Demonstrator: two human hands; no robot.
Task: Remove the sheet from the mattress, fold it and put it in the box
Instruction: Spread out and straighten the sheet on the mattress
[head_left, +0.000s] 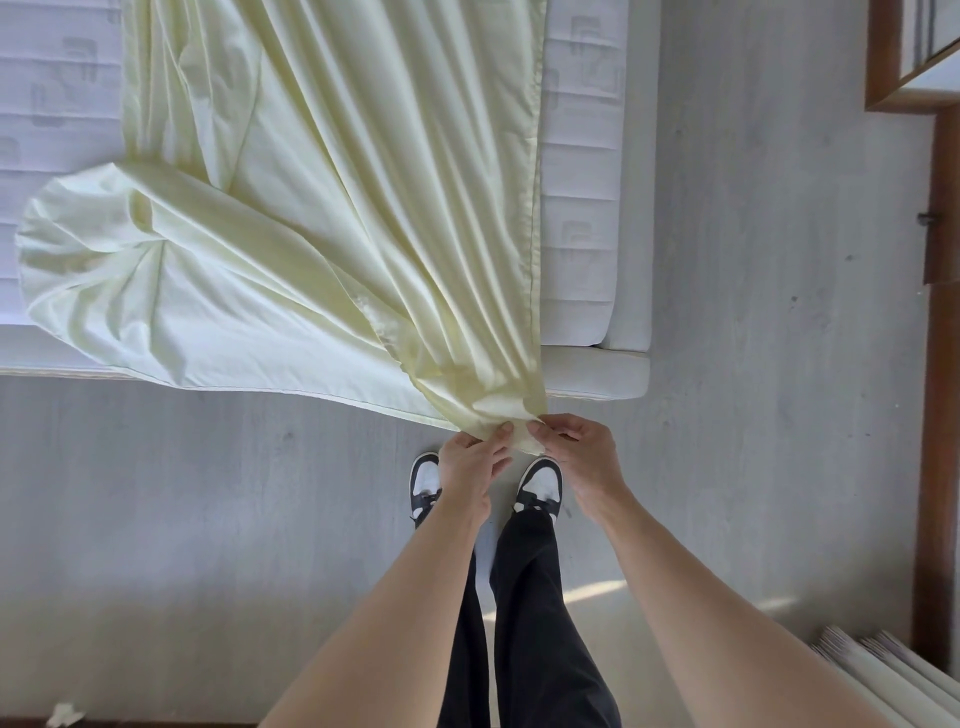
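Note:
A pale yellow sheet (332, 171) lies loose and creased over the white mattress (582, 171), one part folded back in a rounded flap at the left. Its near end hangs gathered over the mattress's front edge, down to my hands. My left hand (475, 460) and my right hand (574, 449) pinch the gathered corners side by side, just above my shoes. No box is in view.
The mattress sits on a low white base (597, 371) on a grey floor (769, 312). A wooden frame (935, 364) runs along the right. Pale slats (893, 670) lie at the bottom right. A scrap of paper (65, 714) lies bottom left.

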